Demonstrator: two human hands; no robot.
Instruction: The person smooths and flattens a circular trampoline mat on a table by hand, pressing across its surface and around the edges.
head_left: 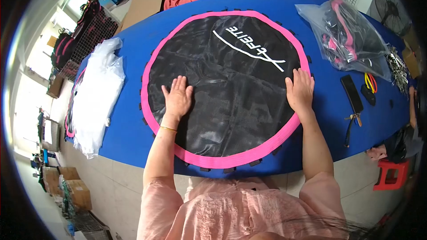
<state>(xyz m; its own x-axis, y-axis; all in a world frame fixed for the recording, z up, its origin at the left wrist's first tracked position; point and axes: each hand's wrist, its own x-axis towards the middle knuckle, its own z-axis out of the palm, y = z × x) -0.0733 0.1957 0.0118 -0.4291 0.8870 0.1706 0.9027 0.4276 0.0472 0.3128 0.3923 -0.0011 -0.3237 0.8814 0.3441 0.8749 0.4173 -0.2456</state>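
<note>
lettering ending "feite" (pixel 244 40) marks mat (pixel 227 106) under left hand (pixel 179 98) and right hand (pixel 300 90), both flat.

Through my camera, I see a blue table (pixel 329 120). A round black mat (pixel 227 84) lies on it, between white plastic (pixel 98 98) and a clear bag (pixel 318 22).

A: Round black woven-looking mat (pixel 222 102), finish?
B: Faint sheen, creased; its pink cloth-like rim (pixel 146 93) matt, finely ribbed.
A: Blue cloth-like tabletop (pixel 329 129)?
B: Matt, smooth. Near right edge: clear plastic bag (pixel 349 35), glossy, wrinkled. Left edge: translucent white plastic bundle (pixel 97 98), crumpled.
</note>
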